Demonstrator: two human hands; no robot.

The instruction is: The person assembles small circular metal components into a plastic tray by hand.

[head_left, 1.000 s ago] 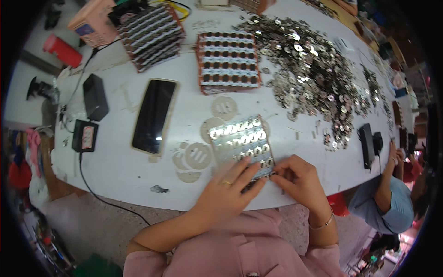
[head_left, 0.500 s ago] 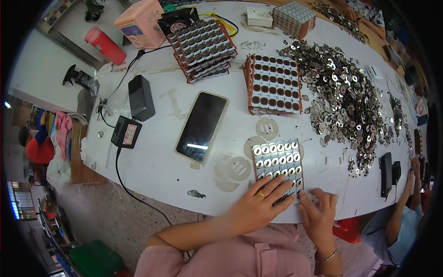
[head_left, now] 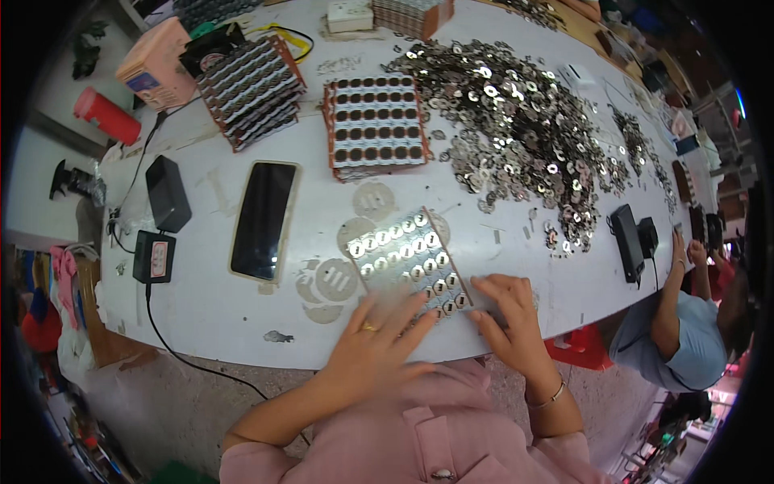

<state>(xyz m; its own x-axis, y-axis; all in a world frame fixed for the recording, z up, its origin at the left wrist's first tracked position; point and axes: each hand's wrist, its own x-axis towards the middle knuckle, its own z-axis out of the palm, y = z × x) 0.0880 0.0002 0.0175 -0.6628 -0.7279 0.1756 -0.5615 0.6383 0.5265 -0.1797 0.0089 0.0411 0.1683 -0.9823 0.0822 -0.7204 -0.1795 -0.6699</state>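
Note:
In front of me on the white table lies a flat panel [head_left: 395, 252] set with rows of shiny round metal discs, its edges reddish-brown. My left hand [head_left: 372, 335], with a ring on one finger, is spread over the panel's near left part; it is slightly blurred and its fingers are apart. At the near right corner, my right hand [head_left: 509, 319] has its thumb and forefinger parted beside the panel's edge, with nothing seen between them. A neat stack of similar panels with dark round spots [head_left: 376, 121] stands just beyond.
A wide heap of loose metal discs [head_left: 524, 121] spreads at the right. Leftward are a phone [head_left: 264, 218], a black adapter [head_left: 154, 256] with a cable, and a skewed panel stack [head_left: 250, 89]. A black device [head_left: 626, 242] sits near a co-worker's arm [head_left: 667, 306] at the right edge.
My view has swung to the right, so the table things appear further left. The panel now lies turned at an angle. My left hand's fingers have spread and drawn back, uncovering more discs.

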